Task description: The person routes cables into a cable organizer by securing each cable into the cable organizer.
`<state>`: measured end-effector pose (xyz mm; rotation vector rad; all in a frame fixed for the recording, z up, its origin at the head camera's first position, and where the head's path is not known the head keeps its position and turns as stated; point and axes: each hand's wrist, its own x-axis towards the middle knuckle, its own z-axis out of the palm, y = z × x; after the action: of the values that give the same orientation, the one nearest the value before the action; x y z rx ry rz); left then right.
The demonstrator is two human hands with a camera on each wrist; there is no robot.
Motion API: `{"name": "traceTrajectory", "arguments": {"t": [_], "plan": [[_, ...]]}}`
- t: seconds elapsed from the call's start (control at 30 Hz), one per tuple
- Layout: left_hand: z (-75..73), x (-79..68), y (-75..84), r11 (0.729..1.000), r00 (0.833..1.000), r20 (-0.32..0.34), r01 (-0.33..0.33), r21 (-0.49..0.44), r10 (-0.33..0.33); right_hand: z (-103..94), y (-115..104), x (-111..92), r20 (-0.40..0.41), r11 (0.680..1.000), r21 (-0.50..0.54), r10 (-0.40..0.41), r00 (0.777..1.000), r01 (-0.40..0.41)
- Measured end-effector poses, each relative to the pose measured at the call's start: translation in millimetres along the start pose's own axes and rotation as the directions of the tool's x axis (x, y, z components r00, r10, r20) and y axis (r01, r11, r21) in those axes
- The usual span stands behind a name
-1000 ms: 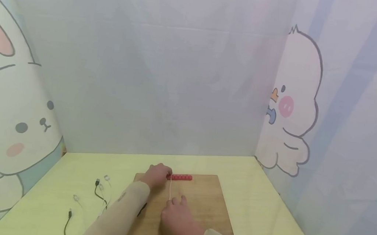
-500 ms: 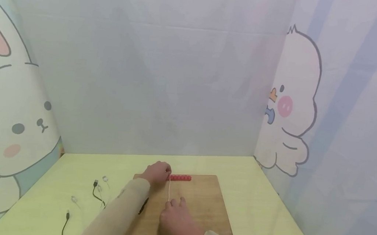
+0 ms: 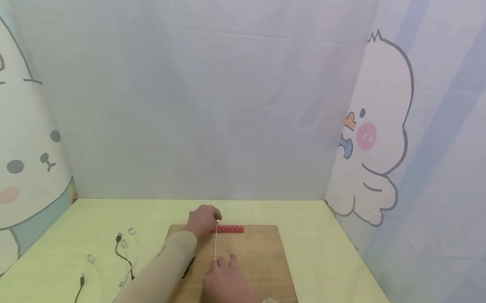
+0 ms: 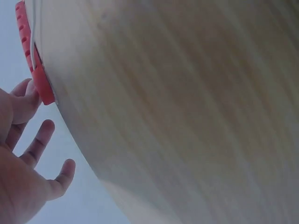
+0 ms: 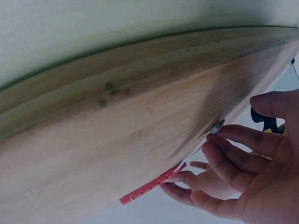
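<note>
A white cable (image 3: 215, 245) runs straight across the wooden board (image 3: 255, 262) between the two hands. My left hand (image 3: 203, 219) is at the far edge, thumb and index fingertip pinching the cable at the left end of a red slotted cable holder (image 3: 231, 228). In the left wrist view the white cable (image 4: 32, 46) passes into a slot of the red holder (image 4: 43, 86), beside those fingertips. My right hand (image 3: 229, 286) is nearer, low over the board with bent fingers. Its index and middle fingertips hold the cable's small connector (image 5: 217, 127) close against the board; the thumb stands apart.
Several black and white USB cables (image 3: 122, 251) lie on the pale table (image 3: 344, 273) left of the board. A black object (image 3: 188, 267) lies by the left forearm. Printed cloth walls (image 3: 211, 120) enclose the table's back and sides.
The left hand has lifted slightly from the red holder, with a white bit now showing at its fingertips. The right hand stays almost in place; the whole view has shifted a little.
</note>
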<state>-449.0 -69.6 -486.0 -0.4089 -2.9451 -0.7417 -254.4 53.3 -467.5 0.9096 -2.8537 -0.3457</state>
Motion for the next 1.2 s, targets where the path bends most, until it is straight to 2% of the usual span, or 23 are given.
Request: {"name": "traceTrajectory", "arguments": {"t": [0.27, 0.47, 0.73, 0.83, 1.03, 1.2], "plan": [[-10.9, -7.6, 2.1, 0.998, 1.000, 0.029, 0.008, 0.059, -0.010, 0.0, -2, 3, 0.021, 0.999, 0.035, 0.036, 0.999, -0.036], [-21.4, -14.4, 5.3, 0.998, 0.998, 0.056, -0.006, 0.057, 0.003, -2.0, 0, 9, 0.025, 0.997, 0.058, 0.047, 0.999, -0.048], [-35.3, -21.0, -0.8, 0.997, 0.998, 0.050, -0.046, 0.064, 0.043, -8.5, 5, 12, -0.065, 0.999, 0.041, 0.027, 0.998, -0.025], [-45.5, -21.9, -1.5, 0.995, 0.998, 0.044, -0.053, 0.086, 0.049, -10.7, 8, 14, -0.082, 0.999, 0.043, 0.008, 0.997, -0.004], [-72.3, -28.6, -5.9, 0.991, 0.997, 0.066, -0.051, 0.124, 0.043, -12.6, 4, 18, -0.056, 0.999, 0.047, -0.018, 0.998, 0.021], [-106.7, -47.7, -27.9, 0.979, 0.990, 0.140, -0.031, 0.201, 0.003, -13.1, -10, 25, -0.076, 0.996, 0.034, -0.076, 0.994, 0.079]]}}
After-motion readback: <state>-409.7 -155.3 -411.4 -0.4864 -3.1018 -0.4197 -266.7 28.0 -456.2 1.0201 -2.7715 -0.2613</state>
